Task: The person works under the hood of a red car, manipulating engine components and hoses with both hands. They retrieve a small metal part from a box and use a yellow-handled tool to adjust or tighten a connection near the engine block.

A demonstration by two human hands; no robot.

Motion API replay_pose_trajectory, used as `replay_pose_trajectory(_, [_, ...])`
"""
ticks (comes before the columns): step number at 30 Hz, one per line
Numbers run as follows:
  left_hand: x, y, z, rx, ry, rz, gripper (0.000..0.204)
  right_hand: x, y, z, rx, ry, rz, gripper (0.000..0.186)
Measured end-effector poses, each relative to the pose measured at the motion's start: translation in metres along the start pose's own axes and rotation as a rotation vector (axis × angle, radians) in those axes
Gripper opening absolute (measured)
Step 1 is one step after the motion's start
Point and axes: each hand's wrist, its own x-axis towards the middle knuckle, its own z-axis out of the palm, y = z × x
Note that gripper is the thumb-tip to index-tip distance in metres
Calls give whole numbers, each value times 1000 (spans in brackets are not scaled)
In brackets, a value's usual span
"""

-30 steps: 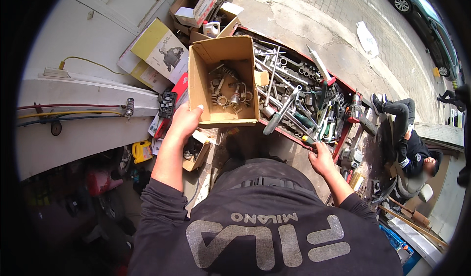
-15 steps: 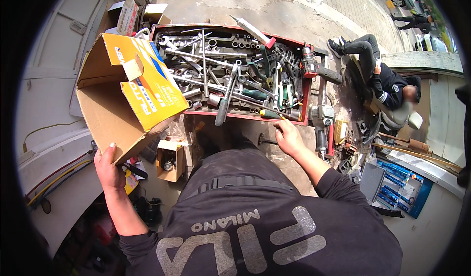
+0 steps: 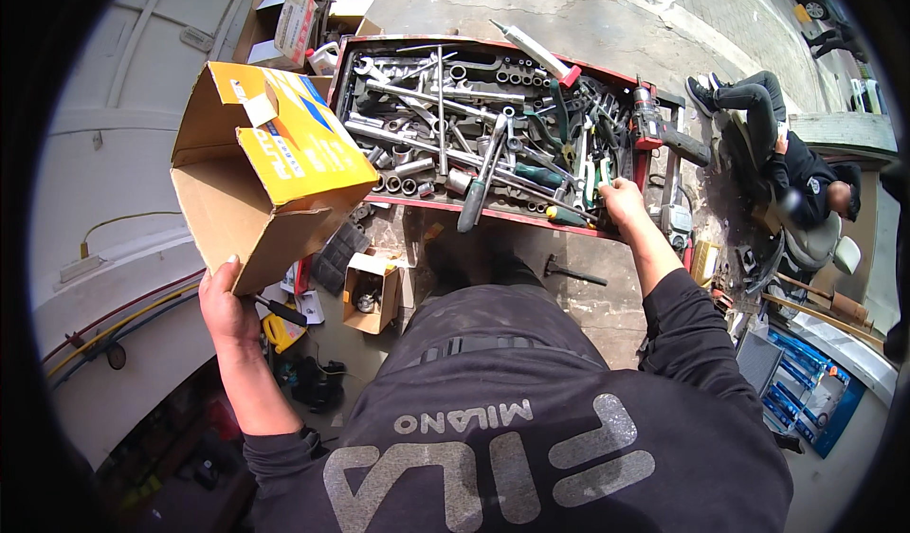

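My left hand (image 3: 230, 307) grips the lower edge of an open yellow-orange cardboard box (image 3: 318, 159), thumb on the near flap, its brown inside facing me. Just beside that hand is a black-handled tool (image 3: 282, 309); whether the hand holds it too I cannot tell. My right hand (image 3: 626, 206) is at the right front of a red tool drawer (image 3: 502, 216), its fingers curled closed at green-handled pliers (image 3: 604, 171). What is between the fingertips is hidden. Spanners, sockets and a ratchet (image 3: 482, 175) with a dark handle fill the drawer. A screwdriver (image 3: 567, 216) lies near the hand.
A cordless power tool (image 3: 654, 127) rests on the drawer's right rim, a white tube (image 3: 533, 52) across its far rim. On the ground lie a hammer (image 3: 575, 273) and a small open carton (image 3: 370, 298). A person (image 3: 806, 178) sits at the right.
My right hand has moved right and up along the drawer's front edge to the pliers. The hammer shows fully now. The view has shifted, while my left hand keeps the box.
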Motion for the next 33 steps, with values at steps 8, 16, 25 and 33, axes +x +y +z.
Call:
replay_pose_trajectory(8, [-6,-3,-14,-24,45,-19,35,-99,-14,-16,835,-174,41,24])
replay_pose_trajectory(16, [2,4,-16,25,58,47,32,-160,-87,31,1001,-562,76,30])
replay_pose_trajectory(25, [5,8,11,54,16,39,31,-167,-115,61,65,-597,-387,63])
replay_pose_trajectory(33, [32,-26,49,159,-52,8,31,-184,-42,46,-128,-538,-310,48])
